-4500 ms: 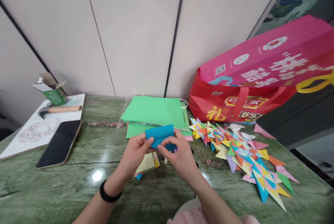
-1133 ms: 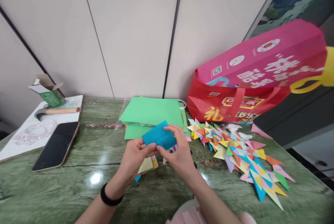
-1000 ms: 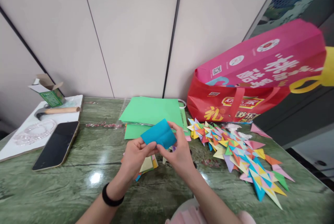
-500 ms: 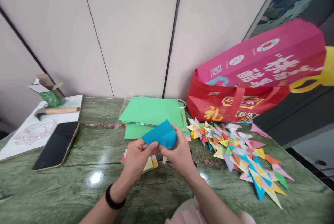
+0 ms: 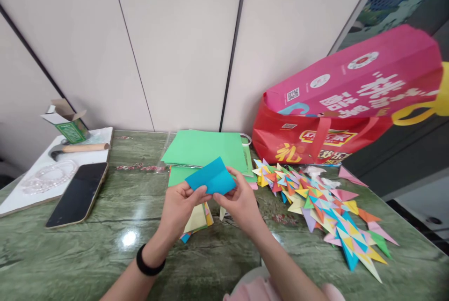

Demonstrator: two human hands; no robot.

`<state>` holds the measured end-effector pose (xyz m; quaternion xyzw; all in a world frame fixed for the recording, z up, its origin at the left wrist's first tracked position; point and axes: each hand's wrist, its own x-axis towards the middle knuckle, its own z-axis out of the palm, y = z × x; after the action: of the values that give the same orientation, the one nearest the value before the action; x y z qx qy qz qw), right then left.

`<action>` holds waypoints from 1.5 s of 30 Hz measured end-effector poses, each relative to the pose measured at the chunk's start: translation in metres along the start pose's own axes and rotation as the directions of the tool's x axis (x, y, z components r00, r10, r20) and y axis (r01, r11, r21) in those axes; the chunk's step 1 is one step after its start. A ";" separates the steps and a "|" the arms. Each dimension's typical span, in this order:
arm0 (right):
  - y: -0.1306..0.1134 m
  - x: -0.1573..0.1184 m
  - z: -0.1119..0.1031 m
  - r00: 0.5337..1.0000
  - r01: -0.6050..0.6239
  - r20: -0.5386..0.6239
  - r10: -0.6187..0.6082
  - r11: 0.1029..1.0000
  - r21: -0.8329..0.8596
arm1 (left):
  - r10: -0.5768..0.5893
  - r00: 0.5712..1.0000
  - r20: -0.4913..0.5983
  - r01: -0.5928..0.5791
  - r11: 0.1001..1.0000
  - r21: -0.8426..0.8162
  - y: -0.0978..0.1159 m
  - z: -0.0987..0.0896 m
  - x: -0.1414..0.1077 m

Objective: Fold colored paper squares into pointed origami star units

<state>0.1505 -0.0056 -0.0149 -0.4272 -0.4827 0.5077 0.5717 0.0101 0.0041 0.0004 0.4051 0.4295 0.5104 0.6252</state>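
A blue sheet of paper (image 5: 211, 175) with a crease across it is held up above the table between both hands. My left hand (image 5: 180, 209), with a black band on its wrist, pinches the lower left edge. At the lower right, my right hand (image 5: 242, 205) grips it with the thumb in front and fingers behind. Under the hands lies a small pile of coloured paper squares (image 5: 196, 219), partly hidden by my left hand. Behind the blue paper are green sheets (image 5: 206, 146) in a clear sleeve.
Many folded paper pieces (image 5: 329, 212) are heaped at the right, before a red bag (image 5: 277, 137) holding a pink bag (image 5: 386, 74). At left are a phone (image 5: 77, 195), a hammer (image 5: 82, 148), a beaded string (image 5: 49, 177) and a green box (image 5: 72, 130) on a white board (image 5: 14, 202).
The blue paper's right part, curled over before, now lies flatter and shows more of its face. My left hand has shifted slightly left and down, uncovering more of the paper squares.
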 end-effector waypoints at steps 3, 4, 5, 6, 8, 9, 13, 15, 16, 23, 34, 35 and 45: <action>0.001 0.000 0.000 1.000 0.004 -0.003 -0.004 1.000 -0.021 | -0.007 1.000 0.017 0.007 1.000 0.001 0.000 0.001 -0.001; 0.001 0.001 0.000 1.000 0.005 0.004 -0.005 1.000 -0.022 | -0.011 1.000 0.022 0.011 1.000 0.000 0.001 0.001 -0.001; 0.001 0.001 0.000 1.000 0.007 0.010 -0.007 1.000 -0.019 | -0.015 1.000 0.025 0.015 1.000 0.001 0.001 0.001 0.000; 0.001 0.001 -0.001 1.000 0.008 0.014 -0.007 1.000 -0.012 | -0.018 0.999 0.026 0.018 1.000 0.000 0.001 0.000 0.000; 0.001 0.002 -0.002 1.000 0.006 0.019 -0.006 1.000 -0.003 | -0.021 0.999 0.025 0.021 1.000 -0.007 0.001 -0.002 0.002; 0.001 0.003 -0.003 1.000 0.005 0.017 -0.005 1.000 -0.007 | -0.022 1.000 0.022 0.022 1.000 -0.012 0.001 -0.004 0.003; 0.003 0.006 -0.009 0.999 0.032 -0.035 -0.034 0.998 -0.056 | -0.030 0.999 -0.038 0.029 0.999 -0.035 0.008 -0.013 0.006; 0.004 0.007 -0.012 0.992 0.074 -0.095 -0.083 0.993 -0.097 | -0.032 0.997 -0.069 0.033 0.999 0.009 0.014 -0.017 0.007; 0.004 0.007 -0.012 0.984 0.100 -0.131 -0.118 0.986 -0.131 | -0.040 0.997 -0.060 0.044 0.997 0.064 0.017 -0.018 0.007; -0.007 0.000 -0.007 0.943 0.231 -0.141 -0.302 0.896 -0.378 | -0.314 0.918 0.243 0.175 0.870 0.461 0.015 -0.015 -0.001; -0.003 -0.002 -0.005 0.984 0.181 0.080 -0.162 0.874 -0.452 | -0.172 0.969 0.178 0.095 0.921 0.377 0.014 -0.013 0.003; -0.002 -0.002 -0.006 0.989 0.148 0.056 -0.137 0.893 -0.426 | -0.154 0.978 0.140 0.097 0.932 0.349 0.015 -0.013 0.004; -0.006 -0.003 -0.004 0.991 0.125 0.080 -0.106 0.949 -0.289 | -0.071 0.997 0.042 0.055 0.950 0.307 0.011 -0.014 0.005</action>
<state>0.1549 -0.0094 -0.0104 -0.4620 -0.5946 0.4093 0.5152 -0.0060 0.0113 0.0059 0.4963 0.4994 0.4067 0.5822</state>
